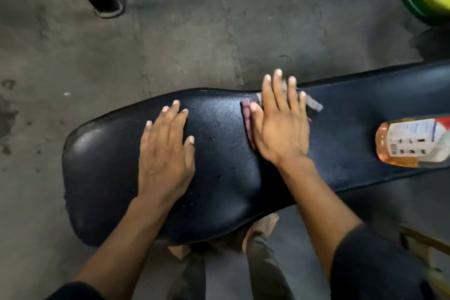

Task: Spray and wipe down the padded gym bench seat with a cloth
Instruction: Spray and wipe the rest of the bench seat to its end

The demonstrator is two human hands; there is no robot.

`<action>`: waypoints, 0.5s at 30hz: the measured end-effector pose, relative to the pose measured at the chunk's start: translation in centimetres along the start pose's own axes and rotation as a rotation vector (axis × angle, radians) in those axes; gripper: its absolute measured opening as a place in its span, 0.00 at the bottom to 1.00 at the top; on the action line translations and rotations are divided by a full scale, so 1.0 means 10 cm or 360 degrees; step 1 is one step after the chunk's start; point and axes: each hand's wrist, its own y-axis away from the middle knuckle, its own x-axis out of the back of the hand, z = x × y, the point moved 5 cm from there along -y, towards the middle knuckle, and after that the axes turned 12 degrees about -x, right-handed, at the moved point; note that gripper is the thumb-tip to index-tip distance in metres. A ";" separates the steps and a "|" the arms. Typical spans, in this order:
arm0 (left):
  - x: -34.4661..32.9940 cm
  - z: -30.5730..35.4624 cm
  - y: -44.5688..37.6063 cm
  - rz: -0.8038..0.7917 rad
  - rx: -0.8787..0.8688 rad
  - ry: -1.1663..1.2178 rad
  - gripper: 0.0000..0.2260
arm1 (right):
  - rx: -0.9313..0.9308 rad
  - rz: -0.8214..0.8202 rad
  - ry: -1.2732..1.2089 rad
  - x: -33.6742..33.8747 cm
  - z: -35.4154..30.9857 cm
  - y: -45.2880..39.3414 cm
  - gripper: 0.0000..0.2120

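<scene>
Bench seat (219, 165), black and padded, lies across the middle of the view above a grey concrete floor (170, 31), its surface speckled with droplets. Left hand (168, 153) rests flat on the padding, fingers spread, holding nothing. Right hand (280, 126) presses palm-down on a cloth (314, 103), whose grey and pink edges show around the fingers. Spray bottle (411, 141) of orange liquid lies on the seat at right.
</scene>
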 end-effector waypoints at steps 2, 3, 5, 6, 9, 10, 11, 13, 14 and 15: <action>0.07 -0.17 0.10 -0.0025 0.0040 -0.0023 0.25 | 0.0207 -0.0017 0.0020 -0.09 -0.46 0.10 0.32; 0.10 -0.26 0.15 -0.0031 0.0052 -0.0043 0.25 | 0.0349 -0.0027 0.0024 -0.16 -0.64 0.26 0.32; 0.20 -0.47 0.26 -0.0016 0.0055 -0.0100 0.25 | 0.0602 -0.0066 -0.0005 -0.27 -0.83 0.75 0.30; 0.25 -0.57 0.31 0.0002 0.0055 -0.0131 0.25 | 0.0686 -0.0094 -0.0011 -0.32 -0.82 1.00 0.30; 0.31 -0.78 0.41 -0.0006 0.0032 -0.0197 0.25 | 0.0673 -0.0133 0.0068 -0.38 -0.44 1.45 0.30; 0.32 -0.80 0.42 -0.0017 0.0008 -0.0227 0.25 | 0.0607 -0.0138 0.0111 -0.36 -0.29 1.47 0.30; 0.31 -0.82 0.43 -0.0024 -0.0013 -0.0268 0.26 | 0.0505 -0.0142 0.0139 -0.32 -0.17 1.41 0.31; 0.29 -0.81 0.43 -0.0025 -0.0030 -0.0330 0.26 | 0.0223 -0.0138 0.0112 -0.21 -0.06 1.13 0.31; 0.29 -0.82 0.44 -0.0026 -0.0034 -0.0336 0.26 | 0.0065 -0.0105 0.0064 -0.15 -0.09 0.96 0.32; 0.28 -0.82 0.46 -0.0019 -0.0042 -0.0337 0.26 | -0.0077 -0.0055 0.0008 -0.09 -0.19 0.76 0.32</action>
